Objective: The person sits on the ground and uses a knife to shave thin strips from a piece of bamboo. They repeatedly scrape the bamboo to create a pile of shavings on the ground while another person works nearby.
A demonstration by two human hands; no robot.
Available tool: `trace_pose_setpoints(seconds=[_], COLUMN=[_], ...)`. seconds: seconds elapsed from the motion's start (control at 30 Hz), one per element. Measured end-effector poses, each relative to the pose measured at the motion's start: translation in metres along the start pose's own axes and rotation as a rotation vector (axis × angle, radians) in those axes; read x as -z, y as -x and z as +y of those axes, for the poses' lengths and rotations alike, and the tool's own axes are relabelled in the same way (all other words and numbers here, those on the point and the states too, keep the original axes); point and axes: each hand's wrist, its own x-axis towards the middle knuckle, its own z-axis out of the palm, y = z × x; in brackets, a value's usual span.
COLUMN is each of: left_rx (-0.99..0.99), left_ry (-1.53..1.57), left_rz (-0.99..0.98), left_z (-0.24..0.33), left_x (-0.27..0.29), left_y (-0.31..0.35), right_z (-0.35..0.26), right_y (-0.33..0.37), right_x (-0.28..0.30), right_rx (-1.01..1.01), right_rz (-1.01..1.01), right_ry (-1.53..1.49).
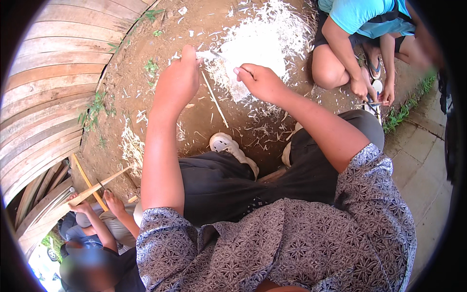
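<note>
Beyond the pale shoe in the middle, a thin pale stick lies on the dirt ground, running away with its far end slanting left. Over the ground past it, a whitish, translucent piece lies between the hands, its long axis seeming to slant from far left to near right. The right hand, curled with thumb against fingers, is nearer its near end; whether it grips there I cannot tell. The left hand pinches the far end. It may be a bag; contents cannot be made out. Farthest, white shavings spread.
</note>
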Motion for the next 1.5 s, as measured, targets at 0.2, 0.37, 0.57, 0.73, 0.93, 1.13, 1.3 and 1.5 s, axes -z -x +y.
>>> trace_pose_setpoints(seconds=[0.2,0.37,0.57,0.73,0.93,1.13,1.3,1.5], left_rx=[-0.018,-0.017,-0.067,-0.048,0.049,0.104,0.073,0.077], left_ry=[0.030,0.020,0.168,0.162,0.314,0.560,0.417,0.205], left_rz=[0.031,-0.019,-0.027,0.008,-0.017,-0.001,0.055,0.052], left_z=[-0.011,-0.003,0.018,0.005,0.000,-0.003,-0.007,0.005], left_x=[-0.004,0.003,0.009,-0.001,-0.003,-0.006,-0.013,-0.005], left_y=[-0.005,-0.003,-0.001,-0.003,-0.004,-0.002,-0.001,0.001], right_z=[0.071,0.014,-0.033,-0.029,-0.025,-0.021,-0.030,-0.041], right_y=[-0.017,-0.003,-0.007,-0.009,-0.009,-0.006,-0.006,-0.006], right_x=[0.008,0.017,0.009,0.004,-0.008,-0.021,-0.019,-0.013], right_rx=[-0.157,-0.121,-0.085,-0.123,-0.171,-0.116,-0.069,-0.016], right_rz=[0.040,0.038,-0.139,-0.175,-0.208,-0.126,-0.098,-0.088], right_ry=[0.312,-0.036,-0.416,-0.441,-0.393,-0.354,-0.377,-0.320])
